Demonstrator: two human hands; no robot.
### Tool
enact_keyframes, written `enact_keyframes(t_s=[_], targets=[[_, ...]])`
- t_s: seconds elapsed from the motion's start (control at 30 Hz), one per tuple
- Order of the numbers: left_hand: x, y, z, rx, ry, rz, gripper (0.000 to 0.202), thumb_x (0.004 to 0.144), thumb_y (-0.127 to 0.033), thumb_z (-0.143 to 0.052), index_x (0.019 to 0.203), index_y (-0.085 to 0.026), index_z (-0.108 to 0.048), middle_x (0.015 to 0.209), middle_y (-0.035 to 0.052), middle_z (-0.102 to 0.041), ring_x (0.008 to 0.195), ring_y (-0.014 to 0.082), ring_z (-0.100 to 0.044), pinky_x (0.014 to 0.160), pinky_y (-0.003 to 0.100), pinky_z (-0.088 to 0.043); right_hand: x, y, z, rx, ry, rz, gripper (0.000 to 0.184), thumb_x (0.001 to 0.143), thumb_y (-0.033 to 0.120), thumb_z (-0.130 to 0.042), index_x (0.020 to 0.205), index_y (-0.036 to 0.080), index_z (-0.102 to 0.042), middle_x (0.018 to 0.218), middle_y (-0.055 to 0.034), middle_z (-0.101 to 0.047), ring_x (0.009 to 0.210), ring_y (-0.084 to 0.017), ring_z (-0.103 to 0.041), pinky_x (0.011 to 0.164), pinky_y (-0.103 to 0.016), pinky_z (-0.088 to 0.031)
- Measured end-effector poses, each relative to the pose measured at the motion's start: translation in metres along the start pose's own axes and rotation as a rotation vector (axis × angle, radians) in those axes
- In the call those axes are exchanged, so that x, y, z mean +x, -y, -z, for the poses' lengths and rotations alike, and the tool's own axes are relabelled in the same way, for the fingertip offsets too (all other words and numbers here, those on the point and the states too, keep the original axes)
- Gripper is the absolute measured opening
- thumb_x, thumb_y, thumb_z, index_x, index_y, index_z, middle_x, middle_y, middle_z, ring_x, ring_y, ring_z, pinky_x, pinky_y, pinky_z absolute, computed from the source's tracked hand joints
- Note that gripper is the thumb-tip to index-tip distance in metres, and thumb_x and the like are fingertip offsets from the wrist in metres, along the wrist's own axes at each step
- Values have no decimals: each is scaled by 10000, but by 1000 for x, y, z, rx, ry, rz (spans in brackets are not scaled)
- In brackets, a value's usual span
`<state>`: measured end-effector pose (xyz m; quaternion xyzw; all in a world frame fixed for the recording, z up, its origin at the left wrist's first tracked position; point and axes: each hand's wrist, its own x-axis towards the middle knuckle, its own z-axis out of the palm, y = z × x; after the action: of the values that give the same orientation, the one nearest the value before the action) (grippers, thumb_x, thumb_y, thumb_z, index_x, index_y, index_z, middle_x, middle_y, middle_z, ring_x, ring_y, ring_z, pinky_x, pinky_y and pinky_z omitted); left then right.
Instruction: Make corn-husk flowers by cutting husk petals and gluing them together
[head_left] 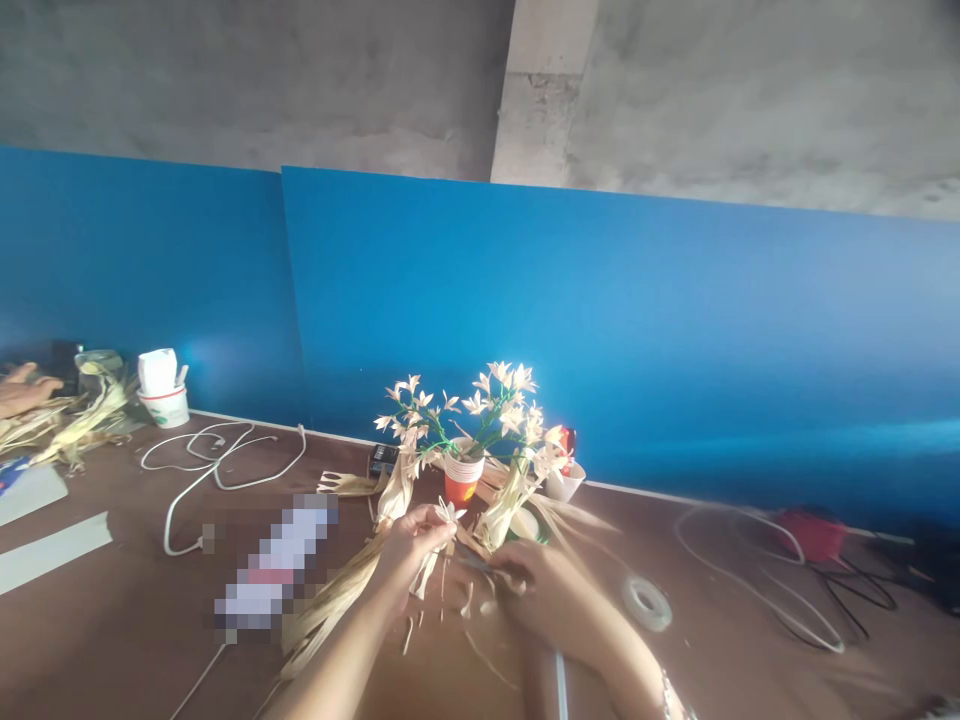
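Note:
My left hand (415, 540) pinches a small pale flower (450, 512) that looks made of dried corn husk. Just to its right, my right hand (536, 575) is closed on what looks like a pair of scissors (474, 552), blurred and partly hidden by the fingers, with the tip toward the flower. Behind my hands stands a red and white paper cup (463, 478) holding green stems with several similar husk flowers (511, 415). Bundles of dried husk (334, 605) lie left of my left arm, and small husk scraps (467, 600) are scattered between my hands.
A roll of clear tape (647, 603) lies right of my right hand. White cables (217, 460) curl at the left, near a pixelated box-like area (277, 565). Another person's hand (28, 390) is at far left, near more husks and a white cup (165, 405). A blue partition (600, 330) rises behind.

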<state>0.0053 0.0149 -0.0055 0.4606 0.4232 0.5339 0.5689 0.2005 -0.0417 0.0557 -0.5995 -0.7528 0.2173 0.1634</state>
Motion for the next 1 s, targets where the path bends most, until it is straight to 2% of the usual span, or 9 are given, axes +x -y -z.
enact_keyframes(t_s=[0.17, 0.4, 0.7, 0.87, 1.0], targets=[[-2, 2, -3, 15, 77, 8, 191, 636, -319, -750, 606, -192, -611, 703, -22, -618, 719, 157, -565, 739, 270, -427, 0, 6, -2, -23, -29, -4, 306, 701, 172, -577, 931, 293, -738, 864, 14, -717, 701, -151, -562, 619, -251, -340], [-5, 1, -5, 93, 83, 3, 152, 654, -302, -732, 624, -196, -627, 672, -22, -606, 705, 159, -552, 713, 255, -404, 1, 7, -3, -42, -25, 3, 206, 721, 212, -577, 826, 291, -736, 777, 28, -700, 634, -135, -508, 571, -257, -281], [-4, 4, -5, 101, 89, 23, 170, 651, -322, -734, 612, -194, -631, 721, -15, -625, 684, 149, -542, 698, 257, -405, 1, 10, -1, -65, -26, 13, 183, 692, 168, -557, 730, 247, -717, 664, 24, -647, 598, -125, -459, 548, -254, -268], [1, 8, 1, 82, 3, -35, 175, 648, -357, -758, 660, -199, -684, 796, 12, -671, 792, 190, -605, 768, 287, -444, 2, 0, -7, -134, 63, -54, 260, 681, 176, -574, 852, 272, -746, 757, 7, -702, 668, -155, -550, 578, -256, -321], [6, 13, 4, 109, -44, -154, 184, 658, -378, -749, 695, -201, -720, 855, 35, -686, 835, 210, -625, 775, 294, -462, 0, -11, -21, -246, 145, -131, 254, 680, 164, -573, 880, 206, -723, 870, -49, -735, 732, -192, -615, 607, -273, -382]])
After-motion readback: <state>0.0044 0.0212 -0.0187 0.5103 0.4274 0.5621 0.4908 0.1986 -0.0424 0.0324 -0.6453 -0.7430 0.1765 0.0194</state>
